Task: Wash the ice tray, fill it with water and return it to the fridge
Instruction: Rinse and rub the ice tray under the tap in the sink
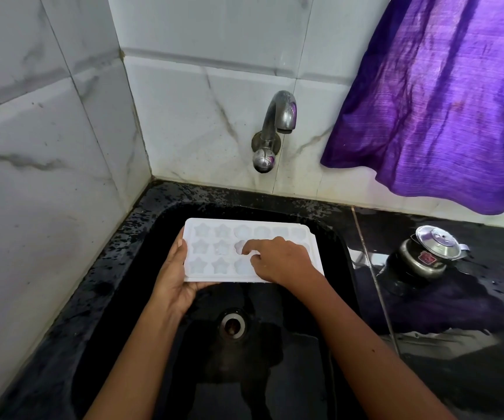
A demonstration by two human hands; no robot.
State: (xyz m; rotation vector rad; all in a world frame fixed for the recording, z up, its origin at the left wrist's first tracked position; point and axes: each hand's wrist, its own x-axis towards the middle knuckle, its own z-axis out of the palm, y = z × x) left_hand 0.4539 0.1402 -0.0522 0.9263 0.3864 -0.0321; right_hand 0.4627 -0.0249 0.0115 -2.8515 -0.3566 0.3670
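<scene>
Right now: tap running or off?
Off. No stream leaves the tap; the ice tray, held over the sink, gets no water.

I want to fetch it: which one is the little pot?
Find the black sink. On the wet counter to its right, below the purple cloth, stands the pot. Nothing else there is shiny steel, with a tilted lid and red label.
</scene>
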